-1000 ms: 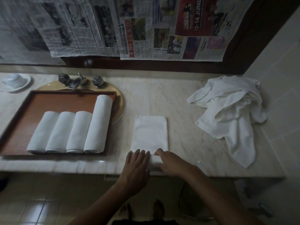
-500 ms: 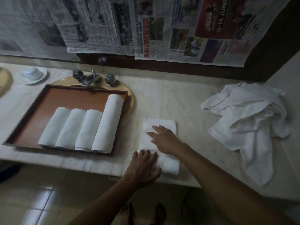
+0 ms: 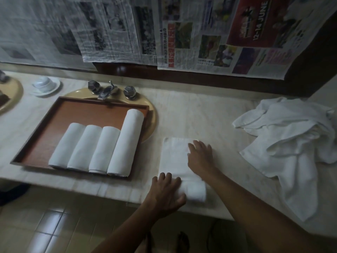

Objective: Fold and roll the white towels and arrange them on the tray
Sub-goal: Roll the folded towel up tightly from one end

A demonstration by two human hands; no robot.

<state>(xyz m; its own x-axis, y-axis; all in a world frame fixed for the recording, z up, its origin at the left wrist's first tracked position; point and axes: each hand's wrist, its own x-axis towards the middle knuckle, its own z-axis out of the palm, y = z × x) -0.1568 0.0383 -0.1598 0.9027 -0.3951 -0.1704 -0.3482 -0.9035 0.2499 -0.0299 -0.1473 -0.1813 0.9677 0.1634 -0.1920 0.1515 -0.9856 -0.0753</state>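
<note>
Change: 1 s ago both hands side by side at the near edge of the folded towel; now right hand up on the far half, left hand alone on the roll.
Left hand: fingers draped over the top of the roll, thumb tucked at its near side, cupping it.
Right hand: fingers spread and flat, pressing the unrolled part down onto the surface.
Meaning: roll begun and fatter than 1 s ago, yet only at the near end; most of the length flat and not yet taken up; right hand likely smoothing or pinning the cloth so the roll runs straight.
Task's thing: folded towel on the surface between the tray and the loose pile, near end close to the front lip.
Tray: 4 rolled towels side by side at its near right, 3 short and 1 longer; bare wood to the left and behind, room for more by the look of it.
Left to do: loose towels heaped at the right, well apart from the tray, number not tellable.
Around: sink partly under the tray, taps behind it, cup and saucer at far left, newspapers hung over the wall.
In the way: nothing between the roll and the tray; right hand itself across the roll's path, to be lifted before the roll reaches it; dim light, fine creases not visible.
</note>
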